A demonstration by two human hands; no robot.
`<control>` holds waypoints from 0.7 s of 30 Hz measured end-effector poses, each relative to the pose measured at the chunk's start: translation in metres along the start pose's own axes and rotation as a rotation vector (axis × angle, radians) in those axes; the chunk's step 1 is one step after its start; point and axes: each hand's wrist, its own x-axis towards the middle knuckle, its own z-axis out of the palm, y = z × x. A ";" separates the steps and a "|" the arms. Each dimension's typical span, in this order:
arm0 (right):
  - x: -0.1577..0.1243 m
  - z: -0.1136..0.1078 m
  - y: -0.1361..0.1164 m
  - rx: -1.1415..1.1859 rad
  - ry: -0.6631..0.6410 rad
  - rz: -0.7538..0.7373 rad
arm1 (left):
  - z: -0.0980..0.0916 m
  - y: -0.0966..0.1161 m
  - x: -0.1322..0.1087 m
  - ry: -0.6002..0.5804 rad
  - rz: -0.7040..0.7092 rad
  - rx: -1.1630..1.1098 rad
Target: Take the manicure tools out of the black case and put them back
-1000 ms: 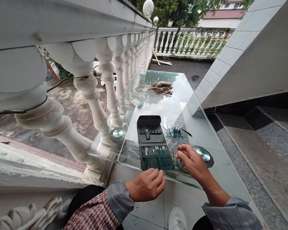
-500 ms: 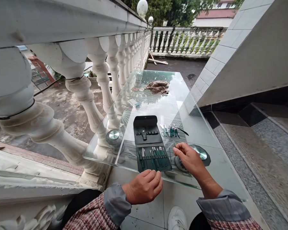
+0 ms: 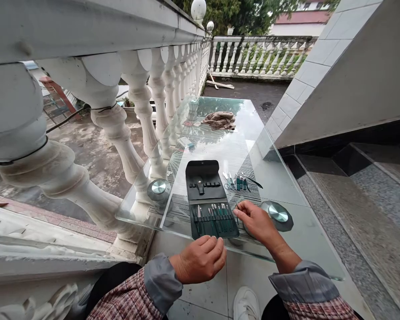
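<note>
An open black manicure case lies on the glass table, with several green-handled tools in the loops of its lower half. My right hand is just right of the case, thumb and forefinger pinched on a thin manicure tool, mostly hidden by the fingers. My left hand is at the case's near edge with its fingers curled closed; whether they grip anything is hidden. Nail clippers stand together right of the case, beside scissors and other small tools.
The glass table has round metal discs near its front corners. Farther back lie a small box and a crumpled brown cloth. A white balustrade runs along the left; stone steps rise on the right.
My right hand has moved left and slightly down, closer to the case's right edge, where a thin tool was lying. My left hand stays in place.
</note>
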 end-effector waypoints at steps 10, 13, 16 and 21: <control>0.001 0.007 -0.002 -0.002 0.000 -0.006 | 0.001 -0.002 0.000 0.009 0.001 -0.014; 0.001 0.008 -0.002 -0.006 -0.008 -0.010 | 0.002 -0.001 -0.001 0.015 0.006 -0.015; 0.001 0.011 -0.004 -0.023 0.000 -0.026 | 0.003 -0.001 -0.001 0.013 0.008 -0.021; 0.004 0.015 -0.011 -0.089 0.022 -0.048 | 0.002 -0.001 0.000 0.001 0.006 -0.020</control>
